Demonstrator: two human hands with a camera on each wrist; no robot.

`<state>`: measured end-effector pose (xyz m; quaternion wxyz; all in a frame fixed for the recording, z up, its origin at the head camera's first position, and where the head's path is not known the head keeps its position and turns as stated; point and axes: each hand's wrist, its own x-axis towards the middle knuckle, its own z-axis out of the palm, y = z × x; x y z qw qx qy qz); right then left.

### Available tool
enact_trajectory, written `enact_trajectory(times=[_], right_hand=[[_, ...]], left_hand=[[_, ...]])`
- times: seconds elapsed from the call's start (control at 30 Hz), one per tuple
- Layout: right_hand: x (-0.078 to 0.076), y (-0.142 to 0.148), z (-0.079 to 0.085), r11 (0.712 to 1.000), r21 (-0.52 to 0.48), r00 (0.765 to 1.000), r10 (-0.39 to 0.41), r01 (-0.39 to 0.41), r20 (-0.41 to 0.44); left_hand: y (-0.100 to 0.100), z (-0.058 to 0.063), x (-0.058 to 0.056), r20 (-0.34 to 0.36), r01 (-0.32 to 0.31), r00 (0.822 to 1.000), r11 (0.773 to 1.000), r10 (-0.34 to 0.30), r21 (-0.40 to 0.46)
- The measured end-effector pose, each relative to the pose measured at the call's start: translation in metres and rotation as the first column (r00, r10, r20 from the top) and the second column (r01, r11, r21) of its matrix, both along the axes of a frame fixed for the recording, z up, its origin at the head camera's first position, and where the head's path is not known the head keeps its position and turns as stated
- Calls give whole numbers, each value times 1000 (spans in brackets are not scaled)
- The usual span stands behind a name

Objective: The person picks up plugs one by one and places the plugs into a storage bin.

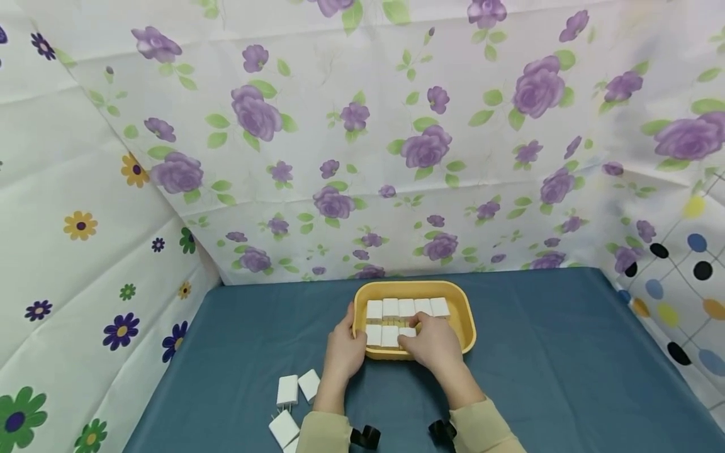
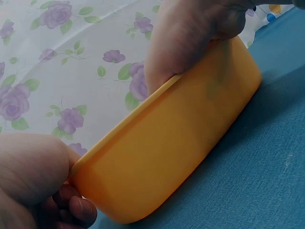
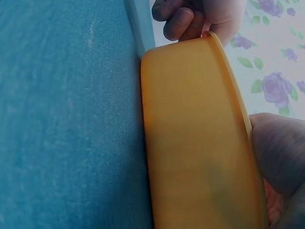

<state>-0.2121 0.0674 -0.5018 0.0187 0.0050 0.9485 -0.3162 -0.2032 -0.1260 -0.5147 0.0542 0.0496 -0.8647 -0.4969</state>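
A yellow plastic basket (image 1: 466,321) holds white charger plugs in two rows, several in the back row (image 1: 406,307) and fewer in the front row (image 1: 381,335). My left hand (image 1: 344,352) grips the basket's left rim, thumb over the edge and fingers along the outside. Inside the basket, my right hand (image 1: 435,343) pinches a white charger plug (image 1: 407,331) at the right end of the front row. Both wrist views show the basket's outer wall (image 2: 157,143), which hides the plugs. The right fingertips dip behind that wall there.
Several loose white charger plugs (image 1: 287,390) lie on the blue tablecloth (image 1: 544,371) left of my left forearm, some with metal prongs showing. One is partly covered at the bottom edge. A flowered curtain (image 1: 340,157) stands behind the table. Black wrist mounts (image 1: 365,437) sit below my sleeves.
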Motion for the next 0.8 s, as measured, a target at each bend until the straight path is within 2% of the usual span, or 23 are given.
enact_trajectory(times=[0.23,0.37,0.47,0.53,0.6,0.7,0.73,0.8], right_hand=[[3,-1,-2,1000,3,1000,-20,20,-12],[5,-1,-4,1000,-15,997,-25,24,-71],[5,-1,-6,997,-72,991,-25,15,-130],[4,1,-6,987,-160,990,-25,2,-142],[3,6,-5,953,-301,993,-21,-16,-119],[0,20,0,849,-526,997,-2,-40,-79],[-1,26,2,816,-576,997,2,-47,-79],[-2,41,5,785,-617,994,-6,-62,-107]], left_hand=[[0,-3,4,11,-9,1000,1000,9,20],[-2,-4,7,24,1,1000,1000,-1,18],[-5,-5,10,20,-6,1000,1000,6,3],[-6,-4,10,17,-12,1000,1000,12,4],[-7,-3,9,7,-7,1000,1000,7,-1],[-5,-2,5,6,10,1000,1000,-10,3],[-4,-2,3,7,14,1000,1000,-14,4],[-2,-2,0,7,15,1000,1000,-15,7]])
